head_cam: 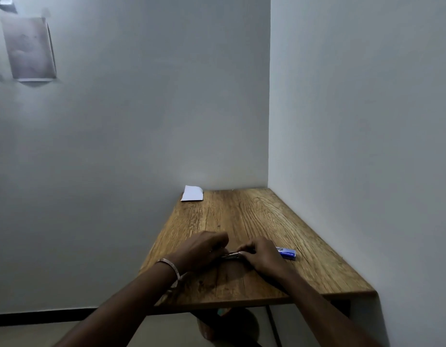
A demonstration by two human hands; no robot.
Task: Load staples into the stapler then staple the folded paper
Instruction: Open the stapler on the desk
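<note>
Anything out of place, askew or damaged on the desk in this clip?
One oddity: the folded paper sits at the far left corner of the table, partly overhanging the edge. Both the left hand and right hand hold the stapler; the blue staple box lies flat.

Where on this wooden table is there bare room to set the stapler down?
The wide bare stretch of table between the folded paper at the far left corner and the hands. The near part is crowded: left hand, right hand, stapler, blue staple box.
</note>
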